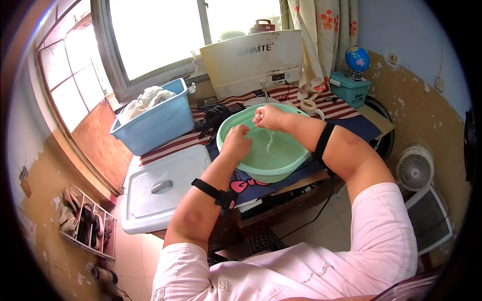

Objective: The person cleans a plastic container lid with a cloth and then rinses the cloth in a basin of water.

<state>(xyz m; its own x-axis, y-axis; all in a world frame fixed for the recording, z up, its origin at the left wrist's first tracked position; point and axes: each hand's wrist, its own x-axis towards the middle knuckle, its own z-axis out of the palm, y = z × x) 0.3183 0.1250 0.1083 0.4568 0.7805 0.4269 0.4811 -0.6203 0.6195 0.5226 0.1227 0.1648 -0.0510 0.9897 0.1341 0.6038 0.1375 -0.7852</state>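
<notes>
A light green plastic basin [265, 175] with water in it stands on the table before me. My right hand [269, 118] is closed in a fist above its far side. A clear, glistening streak [270, 141] runs down from that fist to the water; whether it is running water or a thin clear strip I cannot tell. At the basin's left side, over the rim, my left hand [237, 143] has its fingers curled in. What either fist holds, if anything, is hidden. Both forearms wear black straps.
Left of the basin stand a blue tub [155, 125] with white cloth [145, 103] and a grey lid [165, 203] with a handle. A monitor [253, 60] rises behind. At the right are a teal box [350, 90], a globe [357, 59] and a white fan [415, 168].
</notes>
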